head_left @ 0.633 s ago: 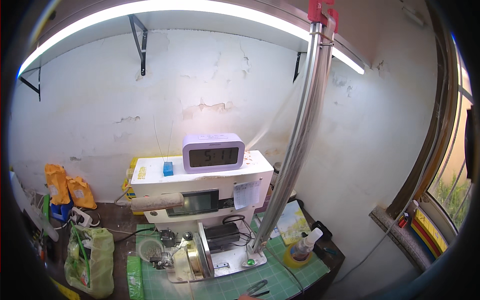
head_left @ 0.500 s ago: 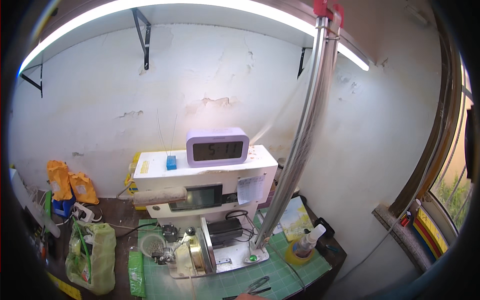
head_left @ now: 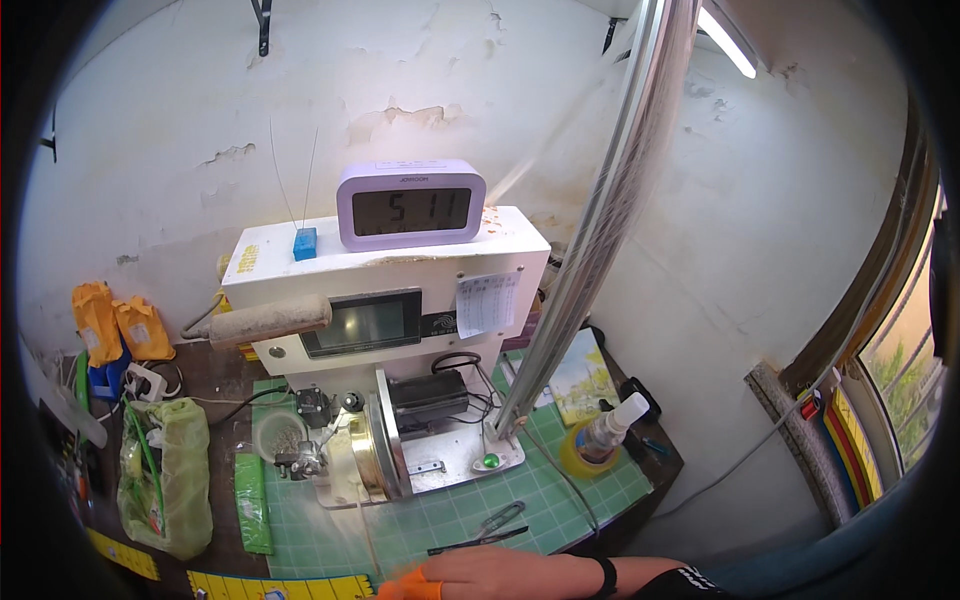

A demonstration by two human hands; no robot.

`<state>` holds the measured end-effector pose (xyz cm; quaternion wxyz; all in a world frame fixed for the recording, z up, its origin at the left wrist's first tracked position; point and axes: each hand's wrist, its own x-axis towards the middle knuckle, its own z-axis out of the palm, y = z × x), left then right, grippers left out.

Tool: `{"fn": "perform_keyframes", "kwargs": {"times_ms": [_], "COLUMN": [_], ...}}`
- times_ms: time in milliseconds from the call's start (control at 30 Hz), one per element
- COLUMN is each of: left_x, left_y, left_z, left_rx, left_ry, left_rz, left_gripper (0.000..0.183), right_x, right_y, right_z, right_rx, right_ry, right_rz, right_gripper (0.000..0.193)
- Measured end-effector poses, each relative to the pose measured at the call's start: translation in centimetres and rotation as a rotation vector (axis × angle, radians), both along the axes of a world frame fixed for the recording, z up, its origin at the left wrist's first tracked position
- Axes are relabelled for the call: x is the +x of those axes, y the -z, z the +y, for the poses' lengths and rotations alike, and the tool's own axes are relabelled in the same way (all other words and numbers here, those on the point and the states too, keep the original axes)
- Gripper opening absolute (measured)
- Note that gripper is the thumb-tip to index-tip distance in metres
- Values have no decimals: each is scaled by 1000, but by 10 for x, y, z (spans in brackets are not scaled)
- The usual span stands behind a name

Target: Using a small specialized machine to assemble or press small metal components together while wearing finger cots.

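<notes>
The right hand's orange-tipped fingers (head_left: 408, 584) point left, cut off by the lower edge, so I cannot tell how far they are open or whether they hold anything. The right hand (head_left: 485, 574) lies low over the green mat (head_left: 560, 535), a black tool (head_left: 478, 541) just beyond the knuckles and a grey clip (head_left: 502, 517) past it. A yellow ruler (head_left: 285, 587) ends near the fingertips. Farther out on the desk (head_left: 215, 385), 3 containers stand around the white machine (head_left: 400, 268): a clear bowl (head_left: 258, 440) with small grey bits, left of its wheel; a yellow cup (head_left: 576, 466) with a white-capped bottle (head_left: 606, 430) upright in it, at right; and a translucent green bag (head_left: 190, 512), far left, with a green strip and pale stuff partly visible inside.
</notes>
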<state>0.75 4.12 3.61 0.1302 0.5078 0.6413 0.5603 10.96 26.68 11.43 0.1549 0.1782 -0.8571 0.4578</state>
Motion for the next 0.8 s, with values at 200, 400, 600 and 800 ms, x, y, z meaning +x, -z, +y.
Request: {"fn": "perform_keyframes", "kwargs": {"times_ms": [200, 400, 600, 800], "left_x": [-1, -6, -12, -9], "left_y": [-33, -25, -40, -35], "left_z": [16, 9, 15, 23], "left_rx": [154, 107, 94, 199], "left_ry": [100, 96, -173, -162], "left_rz": [-37, -129, 53, 115], "left_gripper": [46, 42, 25, 20], "right_x": [2, 0, -1, 6], "right_y": [17, 28, -7, 43], "right_z": [5, 6, 10, 1], "right_rx": [138, 82, -45, -68], "right_ry": [-131, -135, -79, -204], "right_rz": [-42, -127, -433, -104], "right_gripper": [27, 39, 64, 70]}}
